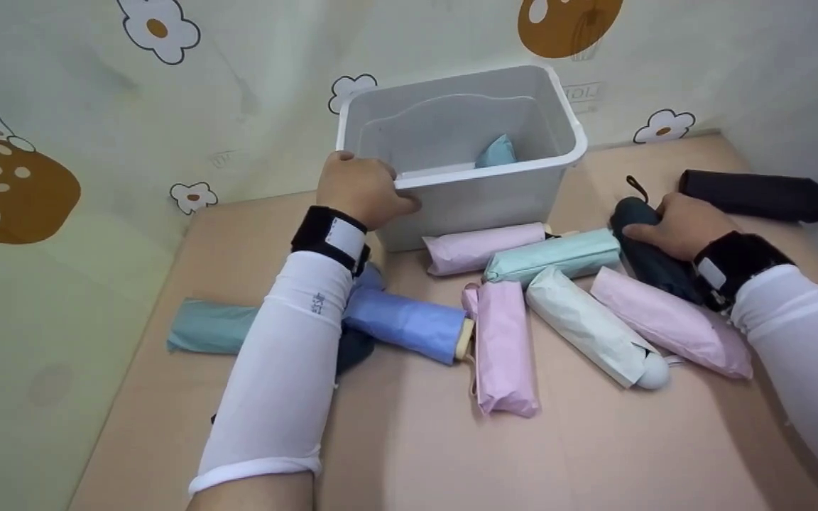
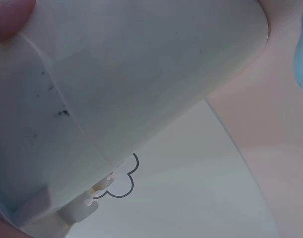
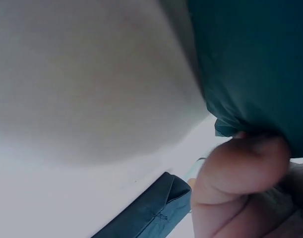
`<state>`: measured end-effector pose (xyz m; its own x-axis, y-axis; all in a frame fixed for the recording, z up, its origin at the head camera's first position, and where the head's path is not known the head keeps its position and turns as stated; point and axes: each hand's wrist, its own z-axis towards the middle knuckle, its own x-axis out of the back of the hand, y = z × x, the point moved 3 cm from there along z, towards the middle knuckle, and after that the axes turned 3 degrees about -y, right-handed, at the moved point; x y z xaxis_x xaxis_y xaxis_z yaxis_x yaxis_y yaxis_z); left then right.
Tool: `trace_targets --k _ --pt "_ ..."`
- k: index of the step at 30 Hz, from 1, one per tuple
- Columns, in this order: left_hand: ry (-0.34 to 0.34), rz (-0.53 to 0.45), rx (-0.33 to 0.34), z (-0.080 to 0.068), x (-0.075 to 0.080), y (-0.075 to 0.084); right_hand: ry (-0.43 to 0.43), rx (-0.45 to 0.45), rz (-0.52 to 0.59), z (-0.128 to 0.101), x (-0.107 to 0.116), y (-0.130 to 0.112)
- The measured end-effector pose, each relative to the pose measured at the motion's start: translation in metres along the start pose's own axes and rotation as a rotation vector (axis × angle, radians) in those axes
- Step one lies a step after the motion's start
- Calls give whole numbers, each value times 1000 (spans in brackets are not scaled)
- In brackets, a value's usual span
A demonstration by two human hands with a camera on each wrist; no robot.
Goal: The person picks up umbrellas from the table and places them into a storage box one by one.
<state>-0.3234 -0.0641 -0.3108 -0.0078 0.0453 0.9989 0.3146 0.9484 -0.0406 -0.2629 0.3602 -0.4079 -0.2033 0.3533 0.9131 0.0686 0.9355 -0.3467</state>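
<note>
The dark teal umbrella lies folded on the bench at the right of the heap, and the right hand lies over its upper end with the fingers curled around it; the right wrist view shows a thumb pressed against the teal cloth. It has not left the bench. The left hand grips the near left corner of the white plastic bin, thumb outside and fingers hooked over the rim, steadying it.

Judging by how things lie, the sorting is barely begun. The bin holds one light blue umbrella, leaning in the far right part; the rest of the inside looks bare as far as the head view reaches.

Left on the bench, just in front of the bin, lie a lilac umbrella and a mint umbrella side by side. Nearer the person are a pink umbrella, a cream umbrella with a round white handle, and a second pink umbrella partly under the right wrist. A blue umbrella and a grey-green umbrella lie by the left sleeve, with something dark beneath it. A black umbrella rests apart near the right wall.
</note>
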Motion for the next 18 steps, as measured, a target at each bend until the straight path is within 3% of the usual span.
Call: trace_targets --k 8,18 --pt "-11 -11 11 -1 -1 0 68 22 10 0 1 0" --pt "-7 15 8 1 -1 -1 -120 -11 5 -3 -5 -1"
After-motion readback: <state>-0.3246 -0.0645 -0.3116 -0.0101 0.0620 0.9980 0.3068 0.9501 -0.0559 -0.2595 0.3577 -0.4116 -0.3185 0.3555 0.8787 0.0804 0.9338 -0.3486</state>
